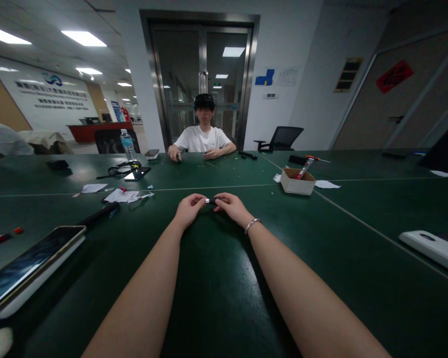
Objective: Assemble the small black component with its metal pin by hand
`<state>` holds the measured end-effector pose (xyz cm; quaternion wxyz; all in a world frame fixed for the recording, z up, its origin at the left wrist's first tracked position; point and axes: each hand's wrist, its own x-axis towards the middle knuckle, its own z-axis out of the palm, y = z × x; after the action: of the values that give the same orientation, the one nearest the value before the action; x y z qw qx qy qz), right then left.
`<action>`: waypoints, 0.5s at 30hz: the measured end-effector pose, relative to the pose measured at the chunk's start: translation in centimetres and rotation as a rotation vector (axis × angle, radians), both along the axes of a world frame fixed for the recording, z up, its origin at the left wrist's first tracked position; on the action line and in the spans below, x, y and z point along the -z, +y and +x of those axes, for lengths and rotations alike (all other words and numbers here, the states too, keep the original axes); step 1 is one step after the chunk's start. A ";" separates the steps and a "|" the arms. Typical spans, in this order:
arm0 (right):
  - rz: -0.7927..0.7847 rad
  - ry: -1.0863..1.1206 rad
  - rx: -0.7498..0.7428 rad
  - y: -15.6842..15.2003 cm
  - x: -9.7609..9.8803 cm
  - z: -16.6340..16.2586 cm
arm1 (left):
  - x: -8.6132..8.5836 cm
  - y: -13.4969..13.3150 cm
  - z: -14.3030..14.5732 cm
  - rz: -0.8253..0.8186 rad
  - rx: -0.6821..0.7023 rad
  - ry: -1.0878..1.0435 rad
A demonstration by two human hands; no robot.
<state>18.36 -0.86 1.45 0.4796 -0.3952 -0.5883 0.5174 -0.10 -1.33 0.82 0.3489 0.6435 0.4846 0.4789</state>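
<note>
Out over the green table (212,278), my left hand (190,208) and my right hand (233,206) meet fingertip to fingertip. Between them is a small dark stick with a shiny silver end (210,201), perhaps a USB stick; its exact kind is too small to tell. The left fingers pinch the silver end, while those of the right hand close round the black end. Part of the piece is hidden by the fingers. A metal bracelet circles my right wrist.
Left lie a phone (33,263) on a white block, paper scraps (122,195), a coiled cable (125,169) and a water bottle (127,144). An open box (297,185) and a white device (433,248) are on the right. Opposite sits a person (203,136).
</note>
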 end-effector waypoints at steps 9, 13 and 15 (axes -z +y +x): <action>0.016 0.004 0.045 0.2 0.3 -0.4 | -0.3 -0.3 0.8 -0.019 -0.216 0.189; 0.018 0.012 0.056 0.1 0.3 -0.2 | -1.0 -1.0 0.8 -0.058 -0.274 0.257; 0.008 0.048 0.068 0.1 0.3 0.0 | -1.2 -1.1 0.6 -0.065 -0.316 0.250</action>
<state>18.40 -0.74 1.20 0.5124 -0.4003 -0.5651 0.5078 0.45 -2.45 2.05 0.2271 0.6023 0.6343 0.4281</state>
